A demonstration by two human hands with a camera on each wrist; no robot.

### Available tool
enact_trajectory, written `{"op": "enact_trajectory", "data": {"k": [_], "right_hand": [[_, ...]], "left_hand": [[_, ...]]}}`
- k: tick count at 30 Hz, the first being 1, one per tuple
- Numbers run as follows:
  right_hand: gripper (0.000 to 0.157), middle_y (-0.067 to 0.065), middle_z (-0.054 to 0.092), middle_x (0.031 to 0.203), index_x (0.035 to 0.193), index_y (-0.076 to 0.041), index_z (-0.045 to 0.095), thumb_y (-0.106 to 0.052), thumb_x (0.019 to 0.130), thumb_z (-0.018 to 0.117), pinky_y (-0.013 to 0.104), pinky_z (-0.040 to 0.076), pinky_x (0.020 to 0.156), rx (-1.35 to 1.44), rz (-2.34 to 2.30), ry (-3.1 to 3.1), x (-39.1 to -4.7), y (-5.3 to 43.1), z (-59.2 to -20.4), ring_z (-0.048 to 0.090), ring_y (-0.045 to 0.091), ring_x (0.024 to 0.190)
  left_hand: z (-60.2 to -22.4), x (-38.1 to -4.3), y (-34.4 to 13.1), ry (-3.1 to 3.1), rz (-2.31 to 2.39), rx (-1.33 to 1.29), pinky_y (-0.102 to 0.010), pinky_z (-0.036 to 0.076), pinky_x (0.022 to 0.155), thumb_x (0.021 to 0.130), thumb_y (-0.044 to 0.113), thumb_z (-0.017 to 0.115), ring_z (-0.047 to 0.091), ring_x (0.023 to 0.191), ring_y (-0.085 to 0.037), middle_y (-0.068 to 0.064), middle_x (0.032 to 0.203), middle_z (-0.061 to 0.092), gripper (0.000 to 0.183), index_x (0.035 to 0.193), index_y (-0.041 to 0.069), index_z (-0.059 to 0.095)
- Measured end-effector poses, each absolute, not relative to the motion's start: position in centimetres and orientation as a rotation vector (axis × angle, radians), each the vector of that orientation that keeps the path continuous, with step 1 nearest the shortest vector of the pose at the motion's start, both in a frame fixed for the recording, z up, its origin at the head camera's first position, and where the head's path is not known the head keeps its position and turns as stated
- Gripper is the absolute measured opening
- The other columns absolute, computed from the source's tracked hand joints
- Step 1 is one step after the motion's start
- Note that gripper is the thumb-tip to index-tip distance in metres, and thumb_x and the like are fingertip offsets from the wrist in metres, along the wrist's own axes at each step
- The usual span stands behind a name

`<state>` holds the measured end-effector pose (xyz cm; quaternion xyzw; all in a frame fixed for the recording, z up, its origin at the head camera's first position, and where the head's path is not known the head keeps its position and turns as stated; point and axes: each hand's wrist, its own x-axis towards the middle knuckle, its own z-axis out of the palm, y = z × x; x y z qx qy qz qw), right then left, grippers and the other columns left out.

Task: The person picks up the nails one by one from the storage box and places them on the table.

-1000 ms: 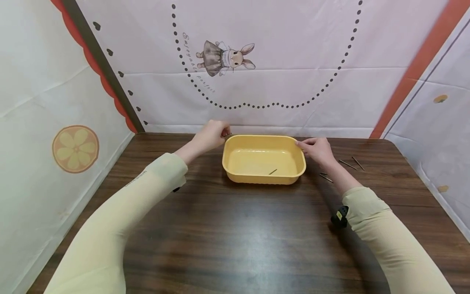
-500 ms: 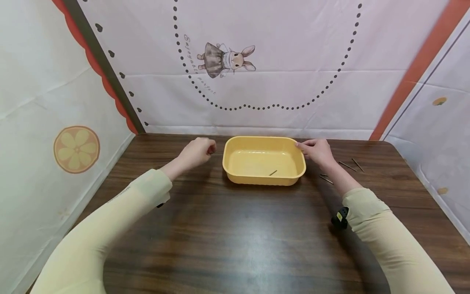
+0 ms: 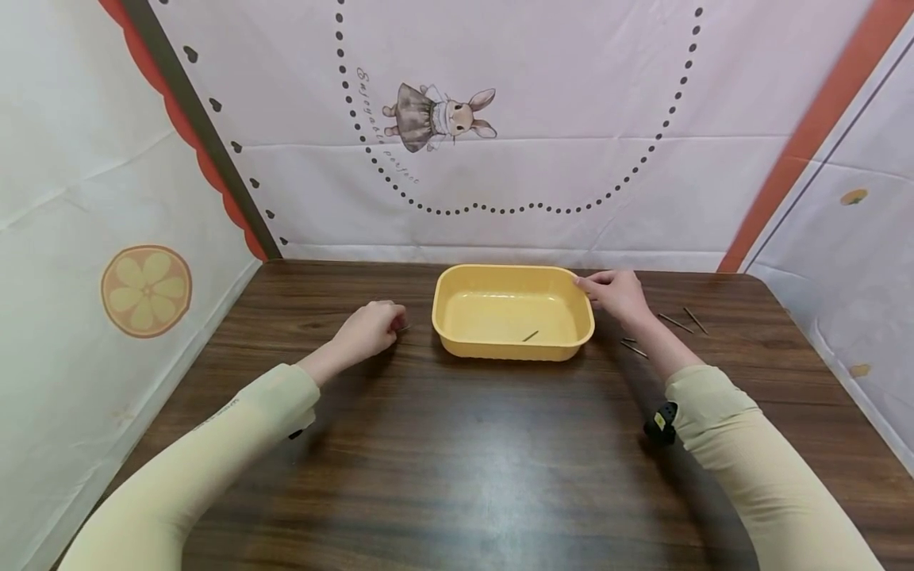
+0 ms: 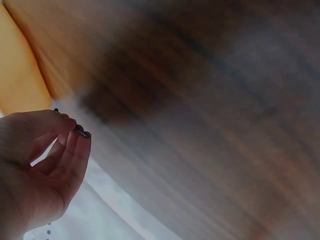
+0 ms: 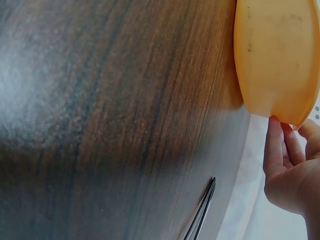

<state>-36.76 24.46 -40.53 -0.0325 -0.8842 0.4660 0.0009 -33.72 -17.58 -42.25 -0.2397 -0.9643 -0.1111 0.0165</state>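
My left hand (image 3: 366,327) is low over the table, left of a yellow plastic basin (image 3: 514,350). Its thumb and fingertips pinch a thin dark metal nail (image 4: 83,132), partly covered by the fingers in the left wrist view. At the basin's right end, my right hand (image 3: 620,296) grips the rim between thumb and fingers; the right wrist view shows the fingertips against the outer wall (image 5: 272,65). A single nail (image 3: 531,336) lies inside the basin near its front wall.
Several similar nails (image 3: 676,322) lie loose on the dark wood-grain table (image 3: 457,460), right of the basin and beside my right wrist. A printed cloth (image 3: 557,159) hangs along the table's back edge, with more cloth at both sides.
My left hand has moved left and toward me, away from the basin's back left corner, and lowered toward the table. The right hand and basin have stayed in place.
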Motion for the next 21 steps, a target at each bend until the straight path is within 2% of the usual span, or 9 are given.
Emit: {"op": "enact_trajectory", "data": {"k": [6, 14, 21], "right_hand": [[0.049, 0.021, 0.072, 0.109, 0.115, 0.005, 0.07, -0.039, 0.094, 0.065, 0.034, 0.063, 0.078, -0.107, 1.433, -2.778, -36.9, 24.5, -40.8, 0.064, -0.005, 0.062], [0.05, 0.027, 0.068, 0.116, 0.117, 0.007, 0.068, -0.038, 0.094, 0.064, 0.04, 0.062, 0.086, -0.099, 1.46, -2.783, -36.6, 24.4, -40.6, 0.064, -0.005, 0.064], [0.051, 0.028, 0.067, 0.118, 0.118, 0.007, 0.068, -0.038, 0.095, 0.063, 0.04, 0.062, 0.086, -0.095, 1.46, -2.785, -36.4, 24.3, -40.5, 0.063, -0.005, 0.065]], "left_hand": [[-43.0, -33.1, -18.1, -2.983, -0.355, -0.712, -0.033, 0.056, 0.068, 0.078, -0.007, 0.063, 0.063, 0.08, -0.018, -0.005, 0.089, 0.067, 0.022, 0.092, 0.009, 0.069], [-43.4, -32.5, -18.6, -2.972, -0.361, -0.706, -0.03, 0.054, 0.062, 0.078, -0.006, 0.064, 0.061, 0.074, -0.016, -0.005, 0.087, 0.065, 0.019, 0.09, 0.009, 0.068], [-43.1, -32.5, -18.6, -2.997, -0.397, -0.692, -0.032, 0.053, 0.062, 0.078, -0.003, 0.068, 0.06, 0.074, -0.017, -0.006, 0.089, 0.063, 0.018, 0.092, 0.008, 0.067]]}}
